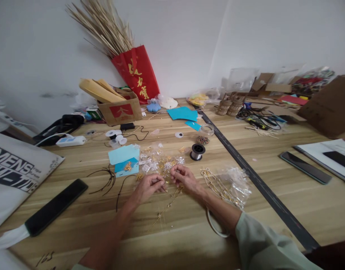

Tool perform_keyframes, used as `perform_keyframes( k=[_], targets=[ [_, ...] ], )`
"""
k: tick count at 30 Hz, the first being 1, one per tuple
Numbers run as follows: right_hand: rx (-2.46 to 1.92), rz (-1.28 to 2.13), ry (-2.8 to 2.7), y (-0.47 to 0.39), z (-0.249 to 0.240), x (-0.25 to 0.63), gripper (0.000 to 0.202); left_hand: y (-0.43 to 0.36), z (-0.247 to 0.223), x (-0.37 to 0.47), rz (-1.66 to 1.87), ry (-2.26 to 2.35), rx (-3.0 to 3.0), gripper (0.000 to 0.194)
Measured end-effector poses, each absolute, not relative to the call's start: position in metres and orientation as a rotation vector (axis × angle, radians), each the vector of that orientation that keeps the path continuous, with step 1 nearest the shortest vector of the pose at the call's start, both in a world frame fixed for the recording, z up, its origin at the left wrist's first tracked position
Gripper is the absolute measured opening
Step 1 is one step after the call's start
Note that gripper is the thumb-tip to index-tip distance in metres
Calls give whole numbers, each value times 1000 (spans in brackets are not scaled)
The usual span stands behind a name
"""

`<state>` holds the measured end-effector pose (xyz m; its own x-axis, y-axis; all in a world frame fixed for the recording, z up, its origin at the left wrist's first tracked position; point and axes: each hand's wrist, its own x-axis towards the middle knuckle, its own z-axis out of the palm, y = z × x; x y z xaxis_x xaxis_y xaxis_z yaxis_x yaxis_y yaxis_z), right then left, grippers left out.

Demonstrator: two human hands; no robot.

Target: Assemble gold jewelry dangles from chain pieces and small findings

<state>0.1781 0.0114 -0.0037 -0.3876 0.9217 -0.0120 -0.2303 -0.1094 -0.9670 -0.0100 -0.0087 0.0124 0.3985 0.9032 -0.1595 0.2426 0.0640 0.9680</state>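
Observation:
My left hand [150, 187] is pinched closed low over the table, with a tiny gold-coloured bit at its fingertips that is too small to name. Just to its right, my right hand [186, 177] also has thumb and fingers pressed together; what they hold is hidden. Below both hands a thin gold beaded chain [169, 205] trails toward the front edge; whether either hand grips it I cannot tell. Small bags of gold and silver findings [150, 165] lie right behind the hands. A spool of wire [198, 152] stands beyond my right hand.
Longer chains [214, 183] and a crumpled plastic bag [240, 183] lie right of my right forearm. Behind are a bead jar [203, 139] and blue cards [182, 113]. Black cords [106, 180] and a black phone-like slab [57, 206] lie left. A dark strip [240, 157] crosses the table.

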Motion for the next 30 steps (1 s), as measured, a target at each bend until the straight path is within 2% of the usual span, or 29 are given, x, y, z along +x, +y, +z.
perform_keyframes(
  k=[8,21,30],
  targets=[
    [-876,1611,-1375,9,-8,176,33,-15,4,-17,723,1118,1525,22],
    [-1004,1328,-1690,0,-16,172,10,-29,-12,-17,623,1320,1716,18],
    [-1085,1326,-1697,-2,-17,171,18,-31,-7,-13,615,1454,1826,17]
  ],
)
